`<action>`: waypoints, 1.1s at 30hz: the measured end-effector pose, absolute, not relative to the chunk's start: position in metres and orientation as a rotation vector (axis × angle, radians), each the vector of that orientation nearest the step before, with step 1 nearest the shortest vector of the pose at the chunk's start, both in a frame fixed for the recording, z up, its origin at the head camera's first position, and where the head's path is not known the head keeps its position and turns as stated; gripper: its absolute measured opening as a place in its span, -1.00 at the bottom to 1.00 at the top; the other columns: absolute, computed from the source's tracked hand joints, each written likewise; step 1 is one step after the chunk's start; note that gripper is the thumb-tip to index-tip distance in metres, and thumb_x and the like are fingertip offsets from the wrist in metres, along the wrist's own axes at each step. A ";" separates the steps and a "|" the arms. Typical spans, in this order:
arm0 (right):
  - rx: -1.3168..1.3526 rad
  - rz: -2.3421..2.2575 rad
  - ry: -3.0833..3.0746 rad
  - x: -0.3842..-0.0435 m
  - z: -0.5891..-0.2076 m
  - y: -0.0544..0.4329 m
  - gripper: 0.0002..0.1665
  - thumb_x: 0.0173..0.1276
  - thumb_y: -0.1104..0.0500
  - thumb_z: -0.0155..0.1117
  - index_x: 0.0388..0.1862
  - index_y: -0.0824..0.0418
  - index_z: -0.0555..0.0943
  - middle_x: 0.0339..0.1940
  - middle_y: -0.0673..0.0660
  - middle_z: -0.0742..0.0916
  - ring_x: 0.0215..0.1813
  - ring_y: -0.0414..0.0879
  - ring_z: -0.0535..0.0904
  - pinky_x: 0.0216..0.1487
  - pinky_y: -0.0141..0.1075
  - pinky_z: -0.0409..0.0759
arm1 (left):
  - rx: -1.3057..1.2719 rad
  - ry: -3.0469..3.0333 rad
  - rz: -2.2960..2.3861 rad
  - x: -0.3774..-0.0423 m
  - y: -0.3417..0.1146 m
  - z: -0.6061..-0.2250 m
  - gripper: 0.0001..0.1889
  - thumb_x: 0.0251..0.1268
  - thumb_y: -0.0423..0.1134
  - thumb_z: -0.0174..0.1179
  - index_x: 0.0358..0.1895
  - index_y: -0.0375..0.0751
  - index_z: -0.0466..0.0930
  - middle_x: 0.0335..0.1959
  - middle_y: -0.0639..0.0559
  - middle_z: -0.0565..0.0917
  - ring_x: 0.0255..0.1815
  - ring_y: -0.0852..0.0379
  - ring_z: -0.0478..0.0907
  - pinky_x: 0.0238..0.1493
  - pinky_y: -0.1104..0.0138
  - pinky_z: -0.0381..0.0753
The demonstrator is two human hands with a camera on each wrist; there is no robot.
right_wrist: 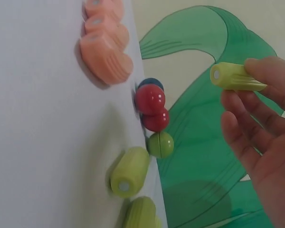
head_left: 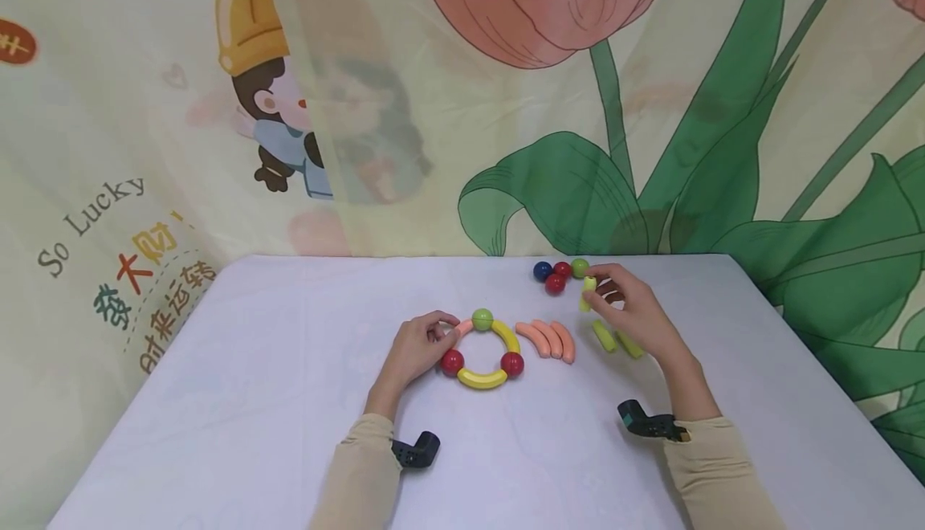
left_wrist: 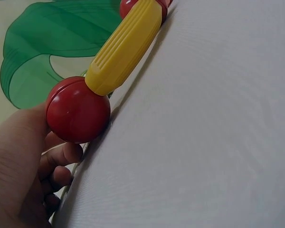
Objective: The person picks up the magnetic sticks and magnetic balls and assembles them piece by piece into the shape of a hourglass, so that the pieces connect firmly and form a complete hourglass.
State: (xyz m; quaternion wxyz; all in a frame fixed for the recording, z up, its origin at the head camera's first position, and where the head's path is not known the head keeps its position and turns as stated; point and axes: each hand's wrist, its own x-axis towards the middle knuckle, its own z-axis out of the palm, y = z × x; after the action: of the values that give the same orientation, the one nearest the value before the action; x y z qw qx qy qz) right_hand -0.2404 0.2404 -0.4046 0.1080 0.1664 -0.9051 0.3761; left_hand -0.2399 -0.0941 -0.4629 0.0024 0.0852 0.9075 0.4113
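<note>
A ring of toy pieces lies on the table: a green ball (head_left: 482, 320), two red balls (head_left: 512, 364), two yellow curved rods (head_left: 482, 379) and a pink curved rod (head_left: 465, 327). At the ring's left side my left hand (head_left: 419, 347) pinches the pink rod between thumb and fingers, beside the near red ball (left_wrist: 78, 110). Raised over the table, my right hand (head_left: 636, 309) pinches a short yellow-green rod (right_wrist: 237, 77) with a pale disc on its end. Two similar yellow-green rods (head_left: 604, 336) lie below that hand.
Several pink curved rods (head_left: 552, 340) lie side by side right of the ring. Toward the back edge sits a cluster of a blue ball (head_left: 543, 271), red balls (head_left: 555, 284) and a green ball (head_left: 580, 267). A printed cloth (head_left: 549, 193) hangs behind the white table (head_left: 238, 401).
</note>
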 end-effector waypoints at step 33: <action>0.937 1.173 -2.803 -0.220 -0.404 0.165 -0.68 0.20 0.16 0.37 -0.06 0.12 0.55 -0.24 -0.10 0.65 -0.21 -0.19 0.54 -0.18 -0.29 0.62 | 0.281 2.846 1.306 -0.241 -0.094 -0.465 -0.79 0.22 -0.07 0.21 -0.10 0.05 0.64 -0.57 0.11 0.49 -0.53 0.17 0.36 -0.47 0.39 0.30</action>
State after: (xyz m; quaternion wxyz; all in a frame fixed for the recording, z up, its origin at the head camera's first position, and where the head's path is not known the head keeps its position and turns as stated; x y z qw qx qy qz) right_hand -0.2198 0.1651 -0.4035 -0.0189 0.2948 -0.8813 0.3687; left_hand -0.2409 -0.0936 -0.4649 -0.0012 0.0894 0.9053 0.4153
